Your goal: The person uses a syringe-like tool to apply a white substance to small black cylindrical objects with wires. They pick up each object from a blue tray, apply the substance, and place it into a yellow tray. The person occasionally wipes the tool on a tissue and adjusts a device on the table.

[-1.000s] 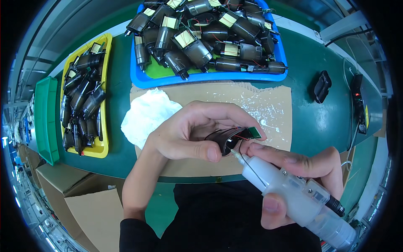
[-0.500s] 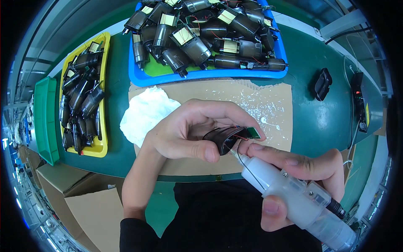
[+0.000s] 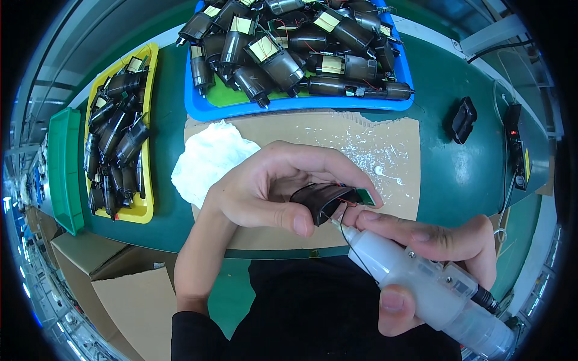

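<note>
My left hand [image 3: 271, 186] is closed round a dark, translucent plastic housing [image 3: 319, 200], its open end turned toward the right. A small green circuit board [image 3: 364, 197] with thin red and black wires sticks out of the housing beside my index fingertip. In my right hand [image 3: 445, 240] lies a clear and white dispenser bottle [image 3: 403, 277], gripped between thumb and fingers. Its narrow nozzle points up and left, close to the housing's rim; whether it touches cannot be made out. A thin black wire runs down along the bottle's front.
Beneath my hands lies cardboard [image 3: 283, 129] spotted with white drips, a white cloth [image 3: 214, 156] on its left. Behind, a blue tray [image 3: 201, 111] holds several dark housings; a yellow tray [image 3: 150, 60] holds more. A green tray [image 3: 65, 171], a black shell [image 3: 463, 120] and a cardboard box [image 3: 135, 307] stand around.
My right hand and the bottle have shifted slightly right and down, the nozzle still near the housing's rim. The left hand keeps its grip almost unmoved.
</note>
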A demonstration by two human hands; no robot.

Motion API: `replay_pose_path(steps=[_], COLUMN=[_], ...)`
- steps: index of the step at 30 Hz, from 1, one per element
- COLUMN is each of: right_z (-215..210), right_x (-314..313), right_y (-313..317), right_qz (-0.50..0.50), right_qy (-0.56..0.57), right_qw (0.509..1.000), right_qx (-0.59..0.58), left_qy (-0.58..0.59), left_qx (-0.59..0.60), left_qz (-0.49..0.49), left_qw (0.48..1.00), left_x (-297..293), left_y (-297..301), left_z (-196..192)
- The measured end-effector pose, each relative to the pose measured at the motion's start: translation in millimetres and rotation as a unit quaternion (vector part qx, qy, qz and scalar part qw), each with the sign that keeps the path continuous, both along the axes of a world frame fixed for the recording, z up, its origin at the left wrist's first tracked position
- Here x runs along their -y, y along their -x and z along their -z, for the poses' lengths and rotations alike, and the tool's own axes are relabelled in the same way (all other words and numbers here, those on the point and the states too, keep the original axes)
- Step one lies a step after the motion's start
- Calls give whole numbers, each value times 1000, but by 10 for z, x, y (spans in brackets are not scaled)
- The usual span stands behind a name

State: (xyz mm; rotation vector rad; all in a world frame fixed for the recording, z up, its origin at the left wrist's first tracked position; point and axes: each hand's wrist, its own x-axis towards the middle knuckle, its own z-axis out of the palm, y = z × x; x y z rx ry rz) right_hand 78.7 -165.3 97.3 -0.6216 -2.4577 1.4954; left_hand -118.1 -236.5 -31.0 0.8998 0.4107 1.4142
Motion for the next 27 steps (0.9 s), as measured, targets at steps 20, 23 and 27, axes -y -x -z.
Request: replay_pose_path(steps=[20,23,27], right_z=[33,-7,-96], right_x=[0,22,-52], right_y=[5,-10,40], right_qz=[50,67,103], right_qy=[68,90,222], right_qw=[996,991,960], right_qx=[40,69,134], left_qy=[18,18,12], left_qx=[13,13,10], left_qz=[13,11,9], left_qw=[1000,1000,1000], left_x=[16,21,15], left_y=[3,-6,-10], left_z=[-10,-9,-3])
